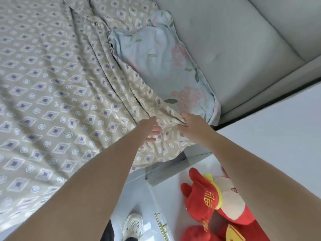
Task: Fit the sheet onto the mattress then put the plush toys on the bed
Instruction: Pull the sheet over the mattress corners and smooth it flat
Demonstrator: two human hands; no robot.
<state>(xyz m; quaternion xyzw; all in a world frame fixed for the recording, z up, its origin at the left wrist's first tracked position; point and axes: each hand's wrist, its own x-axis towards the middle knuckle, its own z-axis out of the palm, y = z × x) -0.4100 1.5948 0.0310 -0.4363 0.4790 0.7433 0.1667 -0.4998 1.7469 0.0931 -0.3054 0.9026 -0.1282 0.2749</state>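
While red plush toys wait nearby, both hands work the sheet corner: left hand in a wide grip, right hand pinching fabric.

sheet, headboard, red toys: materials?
Sheet: thin woven fabric, probably cotton, matte; it creases finely. Headboard: padded upholstery, smooth, possibly faux leather; soft seams, faint sheen. Plush toys: fuzzy pile fabric, gold embroidery.

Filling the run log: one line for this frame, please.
stage: fitting sheet corner | left hand: open on sheet | right hand: pinching sheet fold | pillow: partly uncovered | plush toys: off bed
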